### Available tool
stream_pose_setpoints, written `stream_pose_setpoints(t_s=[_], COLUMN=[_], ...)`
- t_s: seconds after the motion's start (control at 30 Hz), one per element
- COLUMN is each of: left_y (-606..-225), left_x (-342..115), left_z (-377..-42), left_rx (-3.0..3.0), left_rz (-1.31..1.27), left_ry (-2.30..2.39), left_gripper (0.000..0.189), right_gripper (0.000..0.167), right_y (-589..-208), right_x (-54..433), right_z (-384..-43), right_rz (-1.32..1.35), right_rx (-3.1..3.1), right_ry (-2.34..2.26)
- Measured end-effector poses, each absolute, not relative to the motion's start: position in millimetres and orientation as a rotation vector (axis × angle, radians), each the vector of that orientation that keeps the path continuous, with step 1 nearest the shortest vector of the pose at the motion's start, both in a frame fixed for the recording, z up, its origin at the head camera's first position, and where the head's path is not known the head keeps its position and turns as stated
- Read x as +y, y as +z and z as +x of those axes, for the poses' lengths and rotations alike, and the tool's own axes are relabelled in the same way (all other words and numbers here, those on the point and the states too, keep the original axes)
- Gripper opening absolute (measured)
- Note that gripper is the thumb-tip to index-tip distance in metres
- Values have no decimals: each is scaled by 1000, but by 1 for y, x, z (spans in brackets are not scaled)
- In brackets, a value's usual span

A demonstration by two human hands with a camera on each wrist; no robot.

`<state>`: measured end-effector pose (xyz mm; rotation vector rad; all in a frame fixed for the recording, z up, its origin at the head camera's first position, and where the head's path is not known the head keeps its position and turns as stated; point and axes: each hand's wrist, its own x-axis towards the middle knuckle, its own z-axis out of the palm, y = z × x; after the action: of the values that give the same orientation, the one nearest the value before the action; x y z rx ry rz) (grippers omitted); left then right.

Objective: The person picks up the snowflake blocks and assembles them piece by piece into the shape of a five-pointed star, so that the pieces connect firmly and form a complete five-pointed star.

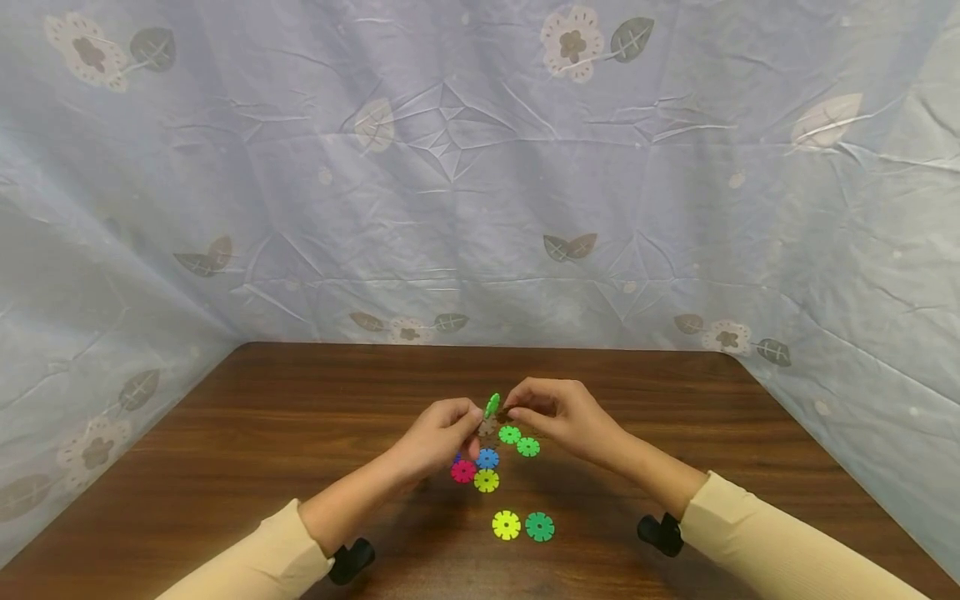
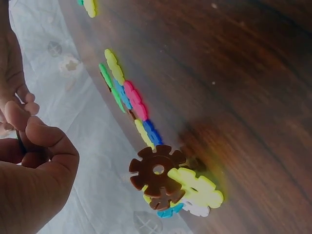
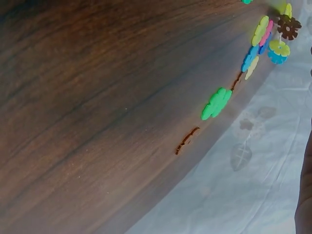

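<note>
Notched plastic interlocking discs lie about my hands. My left hand [image 1: 441,435] pinches a disc at its fingertips; only a thin dark edge [image 2: 20,142] shows between finger and thumb in the left wrist view. A green disc [image 1: 492,406] stands tilted beside those fingertips. My right hand [image 1: 562,414] pinches a brown disc [image 1: 504,412], close to the left fingers. Whether the held discs touch each other, I cannot tell. Just below the hands lie two green discs [image 1: 518,441], a blue disc [image 1: 487,458], a pink disc [image 1: 462,472] and a yellow disc [image 1: 486,481].
Nearer the front of the wooden table [image 1: 315,392] lie another yellow disc [image 1: 506,525] and a darker green disc [image 1: 539,527]. In the left wrist view, a cluster with a brown disc [image 2: 146,168] and a yellow disc [image 2: 204,192] stands raised. A patterned curtain [image 1: 450,208] surrounds the table.
</note>
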<state>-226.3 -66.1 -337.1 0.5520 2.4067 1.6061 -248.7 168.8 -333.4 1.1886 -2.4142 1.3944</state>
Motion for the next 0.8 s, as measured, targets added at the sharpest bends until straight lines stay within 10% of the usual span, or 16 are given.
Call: stream_pose_setpoints(t_s=[0.8], left_y=[-342], left_x=[-70], left_z=[-223], left_rx=[2253], left_rz=[567], left_ry=[1722], left_gripper=[31], right_gripper=[11], right_y=[-339], right_x=[162], right_z=[-245], right_rz=[1358], right_rx=[-2221], right_ry=[973])
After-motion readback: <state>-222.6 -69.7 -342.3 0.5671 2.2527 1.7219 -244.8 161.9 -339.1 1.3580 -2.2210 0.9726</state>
